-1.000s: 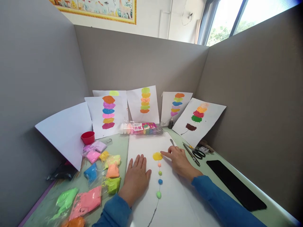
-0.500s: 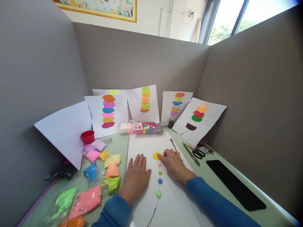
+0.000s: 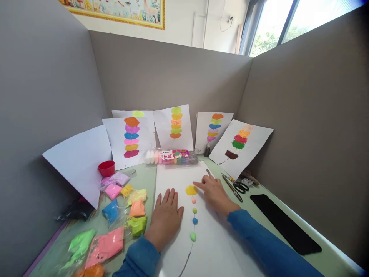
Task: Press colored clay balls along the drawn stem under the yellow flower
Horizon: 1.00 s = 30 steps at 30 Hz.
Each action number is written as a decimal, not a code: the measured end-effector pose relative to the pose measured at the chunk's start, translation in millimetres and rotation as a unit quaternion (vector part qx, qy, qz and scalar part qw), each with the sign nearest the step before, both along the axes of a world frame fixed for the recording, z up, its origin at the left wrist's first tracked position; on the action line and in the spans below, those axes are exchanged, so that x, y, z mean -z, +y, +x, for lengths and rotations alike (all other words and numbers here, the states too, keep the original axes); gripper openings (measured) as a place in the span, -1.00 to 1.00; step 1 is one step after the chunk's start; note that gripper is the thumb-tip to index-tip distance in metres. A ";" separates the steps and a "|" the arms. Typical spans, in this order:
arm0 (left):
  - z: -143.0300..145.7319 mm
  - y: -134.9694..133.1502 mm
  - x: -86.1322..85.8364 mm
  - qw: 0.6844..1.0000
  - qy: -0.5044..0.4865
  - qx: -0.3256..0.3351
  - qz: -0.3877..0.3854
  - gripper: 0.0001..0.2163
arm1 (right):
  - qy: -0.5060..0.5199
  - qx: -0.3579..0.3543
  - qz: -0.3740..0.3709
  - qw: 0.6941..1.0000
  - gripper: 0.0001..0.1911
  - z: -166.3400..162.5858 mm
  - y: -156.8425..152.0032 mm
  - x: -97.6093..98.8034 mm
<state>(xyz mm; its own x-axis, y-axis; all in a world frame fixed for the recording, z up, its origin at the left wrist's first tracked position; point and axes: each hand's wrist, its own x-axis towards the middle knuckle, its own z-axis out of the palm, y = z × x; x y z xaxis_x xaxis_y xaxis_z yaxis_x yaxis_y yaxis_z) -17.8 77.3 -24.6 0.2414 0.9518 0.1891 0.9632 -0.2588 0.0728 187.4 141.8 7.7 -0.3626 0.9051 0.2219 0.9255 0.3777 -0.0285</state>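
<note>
My left hand [image 3: 168, 215] lies flat, fingers stretched out, on a white sheet of paper [image 3: 213, 246]. A yellow flattened piece of modelling clay [image 3: 190, 190] sits near the top of a drawn line on that sheet. My right hand [image 3: 215, 194] is beside it, index finger extended at its upper right edge and the other fingers curled. Whether that fingertip touches the clay I cannot tell. Down the line below run small clay balls: orange [image 3: 193, 201], yellow-green [image 3: 195, 211], blue [image 3: 195, 221] and light green [image 3: 193, 237].
Bagged clays surround a pink packet [image 3: 106, 244] on the left, near a red cup [image 3: 106, 168]. A clay package [image 3: 173, 156] lies behind the sheet, before several propped drawings [image 3: 150, 142]. Scissors [image 3: 240, 187], a pen [image 3: 232, 188] and a black phone-like slab [image 3: 284, 223] are at right.
My right index finger has lifted and shifted slightly up from the yellow clay's right edge. My left hand stays where it was. The view has tilted very slightly.
</note>
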 end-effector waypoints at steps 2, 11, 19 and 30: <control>-0.2 0.1 0.0 1.000 0.000 0.003 -0.001 -0.51 | 0.046 0.108 -0.039 0.992 -0.56 17.0 10.8 0.2; -1.8 0.6 3.6 1.000 -0.001 0.004 0.008 -0.50 | 0.128 0.202 -0.141 0.961 -0.91 55.3 54.7 9.7; -1.8 0.6 2.5 1.000 0.008 0.003 0.005 -0.51 | 0.283 0.176 -0.163 0.929 -0.82 48.8 62.7 12.0; -0.6 -1.0 -1.1 1.000 0.002 0.001 -0.001 -0.50 | 0.479 -0.036 -0.149 0.864 -0.76 -7.0 55.2 -25.3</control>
